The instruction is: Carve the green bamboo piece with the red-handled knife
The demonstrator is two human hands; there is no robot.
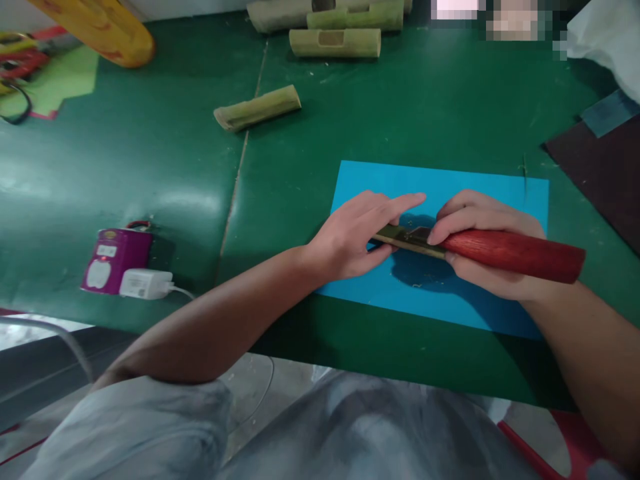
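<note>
My right hand [493, 227] is closed around a carving tool with a thick red wooden handle [520, 255]. The tool's short metal end is mostly hidden by my fingers and lies against a narrow bamboo piece [407, 240]. My left hand [357, 233] grips the far end of that piece between thumb and fingers, its index finger stretched out above. Both hands are over a blue sheet [430, 177], where small shavings lie in the shadow beneath the bamboo.
Bamboo tubes with cut openings [335, 43] lie at the back of the green table [175, 153], and one loose bamboo tube [257, 108] nearer. At left sit a purple power box [135, 250] with a white charger [146, 284], scissors [23, 67] and a yellow object [107, 30]. Dark sheets [600, 160] lie right.
</note>
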